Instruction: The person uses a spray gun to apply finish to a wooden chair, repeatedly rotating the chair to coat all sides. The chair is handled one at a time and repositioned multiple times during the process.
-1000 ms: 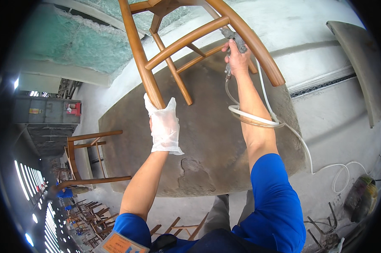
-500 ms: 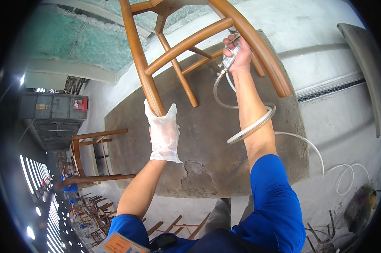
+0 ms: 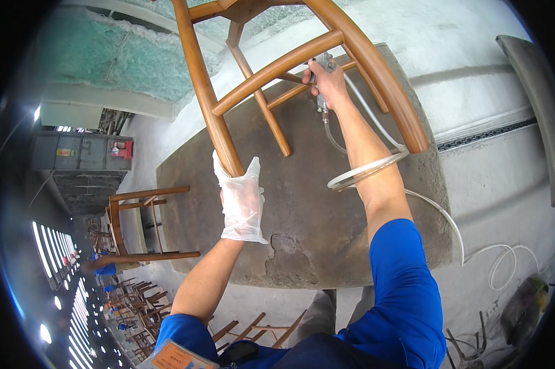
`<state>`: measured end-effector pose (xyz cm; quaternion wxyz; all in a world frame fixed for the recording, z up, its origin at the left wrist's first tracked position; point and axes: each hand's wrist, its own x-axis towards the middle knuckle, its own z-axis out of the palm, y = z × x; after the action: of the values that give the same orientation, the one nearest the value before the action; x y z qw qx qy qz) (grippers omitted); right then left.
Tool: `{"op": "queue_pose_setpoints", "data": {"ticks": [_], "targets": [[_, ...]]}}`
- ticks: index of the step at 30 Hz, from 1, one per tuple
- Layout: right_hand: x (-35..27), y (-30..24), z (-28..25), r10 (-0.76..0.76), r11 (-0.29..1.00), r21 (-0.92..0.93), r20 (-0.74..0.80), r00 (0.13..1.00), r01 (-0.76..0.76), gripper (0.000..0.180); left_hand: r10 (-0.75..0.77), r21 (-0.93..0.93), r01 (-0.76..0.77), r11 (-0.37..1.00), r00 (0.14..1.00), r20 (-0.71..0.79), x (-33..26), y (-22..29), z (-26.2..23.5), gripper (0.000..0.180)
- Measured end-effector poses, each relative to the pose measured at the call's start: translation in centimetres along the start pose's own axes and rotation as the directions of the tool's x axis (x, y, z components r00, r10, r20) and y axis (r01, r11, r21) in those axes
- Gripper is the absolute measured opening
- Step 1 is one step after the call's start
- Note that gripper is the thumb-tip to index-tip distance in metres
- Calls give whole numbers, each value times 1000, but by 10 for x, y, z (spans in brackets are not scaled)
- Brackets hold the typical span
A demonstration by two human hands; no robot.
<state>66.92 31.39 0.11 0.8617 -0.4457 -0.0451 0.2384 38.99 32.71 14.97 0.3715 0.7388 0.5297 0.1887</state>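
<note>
A brown wooden chair frame (image 3: 277, 71) is held tilted, its legs and rails toward me. My left hand (image 3: 241, 200), in a thin white plastic glove, is wrapped round the end of the chair's left leg. Bare, my right hand (image 3: 328, 85) grips a metal spray gun (image 3: 322, 64) between the legs, just below the upper crossrail. The gun's nozzle is partly hidden by the fingers and rail. From the gun runs a clear hose (image 3: 366, 171), looped round my right forearm.
Beneath is a worn brown board (image 3: 289, 215) with a chipped patch near its front edge. Another wooden frame (image 3: 120, 227) stands at the left, with several more chair frames (image 3: 145, 307) behind. Hose coils lie right on the floor. Greenish water-like surface (image 3: 136, 58) lies far left.
My right hand has moved left and slightly down with the spray gun, turning it between the chair's legs. The left hand keeps its hold; the chair has barely shifted.
</note>
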Motion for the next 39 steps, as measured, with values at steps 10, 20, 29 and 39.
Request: {"op": "queue_pose_setpoints", "data": {"ticks": [10,20,29,39], "targets": [[-42,-9,-44,-224,972,95,135,965,213,17,-11,25,11,1000,1000,-29,-3,2,3,91],[-94,-31,-95,-346,932,-141,-86,934,333,77,70,-16,-70,997,997,19,-5,-1,0,87],[-174,-21,-117,-170,975,-206,-424,889,89,64,106,-26,-105,994,994,38,2,-11,-3,88],[-343,35,-116,-176,924,-383,-437,882,-5,65,354,156,-342,927,933,-60,37,-58,8,89]]}}
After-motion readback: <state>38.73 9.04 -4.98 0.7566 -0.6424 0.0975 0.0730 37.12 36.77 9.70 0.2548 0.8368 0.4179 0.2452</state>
